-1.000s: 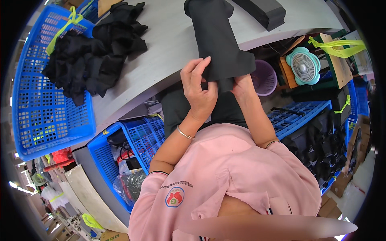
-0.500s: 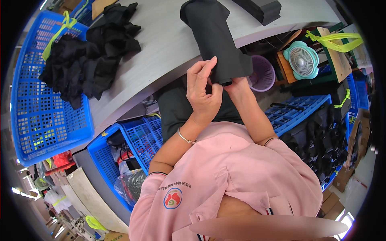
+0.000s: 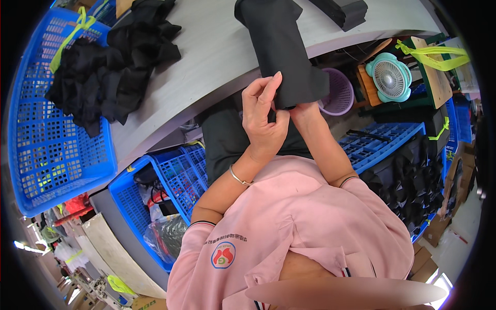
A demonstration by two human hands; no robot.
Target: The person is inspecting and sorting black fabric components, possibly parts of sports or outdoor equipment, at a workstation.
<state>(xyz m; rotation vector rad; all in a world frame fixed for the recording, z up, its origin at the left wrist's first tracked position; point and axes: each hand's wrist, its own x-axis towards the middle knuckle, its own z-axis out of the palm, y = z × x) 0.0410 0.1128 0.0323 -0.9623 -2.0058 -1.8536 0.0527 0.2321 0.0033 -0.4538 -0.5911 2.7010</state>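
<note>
A long piece of black fabric reaches from the grey table over its front edge toward me. My left hand pinches the near left corner of this cloth between thumb and fingers, and a bangle circles that wrist. From the right, my right hand comes up beneath the near end. The cloth covers its fingers, so their grip is hidden. Farther back on the table lies a folded stack of black fabric, apart from both hands.
Crumpled black fabric spills between the table and a blue basket at left. Below the table's edge stand a purple bin and a teal fan. More blue crates flank me, one with bagged things.
The near end of the black fabric now hangs a little wider and flatter over my right hand. Both hands stay almost in place, and the whole view has shifted slightly.
</note>
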